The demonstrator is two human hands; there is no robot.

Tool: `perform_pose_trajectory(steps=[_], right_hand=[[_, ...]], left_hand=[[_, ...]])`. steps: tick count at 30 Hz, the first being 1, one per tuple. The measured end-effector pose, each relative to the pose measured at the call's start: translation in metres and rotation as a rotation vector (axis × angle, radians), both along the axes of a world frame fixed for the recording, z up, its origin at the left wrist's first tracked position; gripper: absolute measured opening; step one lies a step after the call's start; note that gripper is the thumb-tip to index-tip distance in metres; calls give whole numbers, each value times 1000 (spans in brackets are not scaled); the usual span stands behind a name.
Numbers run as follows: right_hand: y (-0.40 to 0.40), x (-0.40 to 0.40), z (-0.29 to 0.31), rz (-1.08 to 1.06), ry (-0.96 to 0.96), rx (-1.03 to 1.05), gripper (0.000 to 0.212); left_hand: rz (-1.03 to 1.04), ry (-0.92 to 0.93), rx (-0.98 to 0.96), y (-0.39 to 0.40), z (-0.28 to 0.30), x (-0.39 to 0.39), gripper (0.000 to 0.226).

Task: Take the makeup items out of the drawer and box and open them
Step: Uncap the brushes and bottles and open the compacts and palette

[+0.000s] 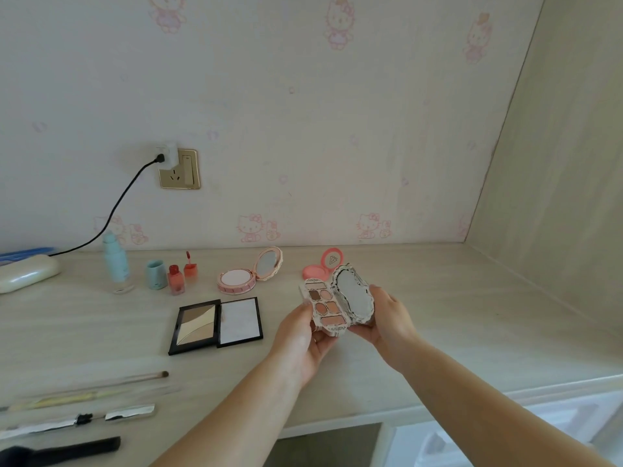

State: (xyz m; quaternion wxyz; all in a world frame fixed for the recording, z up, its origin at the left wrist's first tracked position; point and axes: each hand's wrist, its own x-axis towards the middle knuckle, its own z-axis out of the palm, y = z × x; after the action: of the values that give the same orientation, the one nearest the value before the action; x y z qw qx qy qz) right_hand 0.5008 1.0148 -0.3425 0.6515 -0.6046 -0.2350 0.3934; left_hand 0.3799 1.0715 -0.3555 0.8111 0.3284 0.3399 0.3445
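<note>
Here, a person is holding an ornate cream eyeshadow palette (332, 306) open above the pale wooden desk (438, 315), near its middle. The left hand (308, 335) is gripping the pan side from below, fingers curled under the case and thumb lying along its left edge, while the right hand (387, 318) is cupping the mirrored lid, fingers curled behind it (the fingertips themselves are hidden).

Other opened makeup is lying on the desk. A black contour palette (215, 325) is sitting flat and open just left of the hands. Farther back, a pink round powder compact (247, 274) is standing with its mirror raised, and a coral blush compact (323, 266) is showing just behind the held palette. To the far left, a mint bottle (115, 261), its mint cap (156, 274) and two small red-orange bottles (182, 274) are grouped together. Brushes (91, 387) are lying along the near left edge. A black cable (114, 210) is running up to a wall socket (180, 170).
</note>
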Motion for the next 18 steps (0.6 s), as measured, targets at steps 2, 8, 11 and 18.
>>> perform_pose_trajectory(steps=[2,8,11,18], right_hand=[[1,2,-4,-8,8,-9,30],[11,4,-15,-26,-122,-119,29],[18,2,-17,-40,-195,-181,27],[35,-2,-19,-13,-408,-217,36]], left_hand=[[11,64,61,3,-1,-1,23],[58,374,326,6,-5,-14,59],[-18,367,325,3,-4,-17,64],[19,292,274,3,-2,-19,43]])
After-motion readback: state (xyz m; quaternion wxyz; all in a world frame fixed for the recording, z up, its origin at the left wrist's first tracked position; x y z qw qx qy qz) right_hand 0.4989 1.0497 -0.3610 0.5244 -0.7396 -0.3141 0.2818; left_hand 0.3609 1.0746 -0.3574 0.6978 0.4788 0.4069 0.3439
